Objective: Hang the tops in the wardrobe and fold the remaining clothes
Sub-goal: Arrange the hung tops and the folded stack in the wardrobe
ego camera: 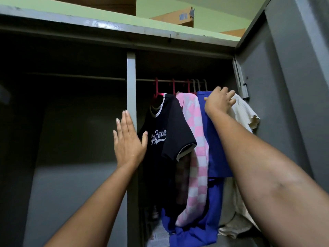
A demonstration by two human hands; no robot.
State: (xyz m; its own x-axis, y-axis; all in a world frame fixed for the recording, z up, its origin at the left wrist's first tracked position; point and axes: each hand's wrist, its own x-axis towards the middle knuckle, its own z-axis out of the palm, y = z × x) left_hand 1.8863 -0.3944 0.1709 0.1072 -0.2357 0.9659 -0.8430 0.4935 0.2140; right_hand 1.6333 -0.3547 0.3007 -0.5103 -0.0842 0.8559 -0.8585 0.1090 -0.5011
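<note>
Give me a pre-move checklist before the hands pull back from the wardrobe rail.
1. Black top hanging from a red hanger: ok.
2. Pink checked top hanging from the rail: ok.
3. Blue top seated on its hanger: cannot tell, the right hand covers its shoulder.
4. Cream top seated on its hanger: cannot tell, its hanger is hidden behind the hand.
5. Left hand free of clothes: ok, flat and open by the wardrobe's centre post.
6. Nothing loose on the wardrobe floor: not ok, blue cloth and cream cloth lie bunched at the bottom.
</note>
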